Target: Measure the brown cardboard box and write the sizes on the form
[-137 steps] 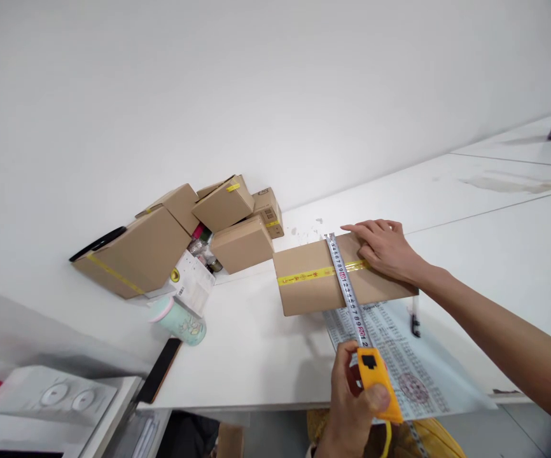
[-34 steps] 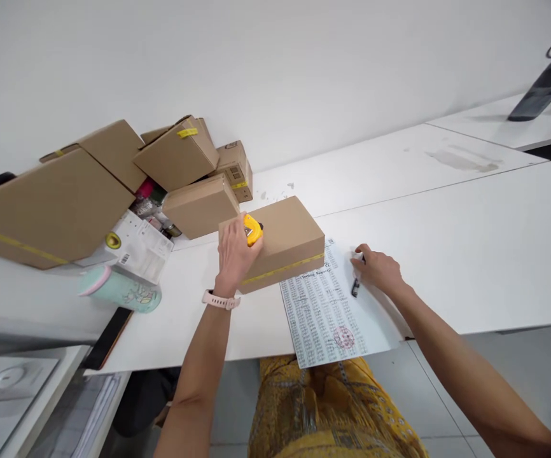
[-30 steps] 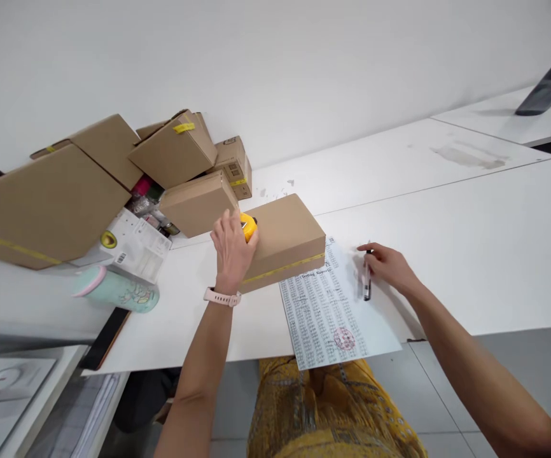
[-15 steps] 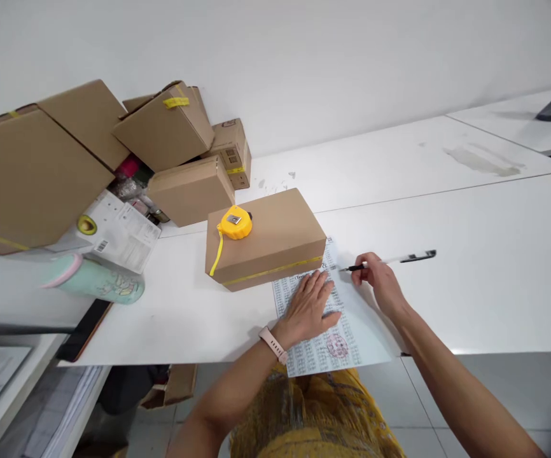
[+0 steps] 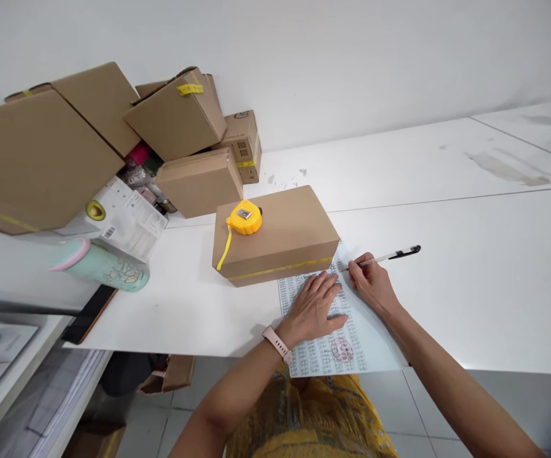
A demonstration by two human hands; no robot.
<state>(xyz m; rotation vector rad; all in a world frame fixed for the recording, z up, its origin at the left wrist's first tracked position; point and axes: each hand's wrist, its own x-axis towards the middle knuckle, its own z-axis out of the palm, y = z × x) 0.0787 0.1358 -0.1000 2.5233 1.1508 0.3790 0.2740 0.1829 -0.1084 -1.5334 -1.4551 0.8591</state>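
Note:
My left hand (image 5: 314, 306) lies flat, fingers stretched, on a printed sheet (image 5: 352, 343) at the table's front edge. My right hand (image 5: 371, 282) grips a pen (image 5: 390, 256) with its tip on the sheet's upper part, just right of my left hand. Right behind the sheet stands a cardboard box (image 5: 280, 235) with yellow tape along its side. A yellow tape measure (image 5: 244, 219) rests on the box's top left corner, its strap hanging down the front.
A pile of several cardboard boxes (image 5: 113, 140) leans against the wall at back left, with a white carton (image 5: 123, 219) and a green tumbler (image 5: 101, 267) lying in front. A dark phone (image 5: 89, 305) sits at the white table's (image 5: 471, 267) left edge.
My left hand left the tape measure on the box and came down flat on the sheet. My right hand picked up the pen and brought its tip to the sheet.

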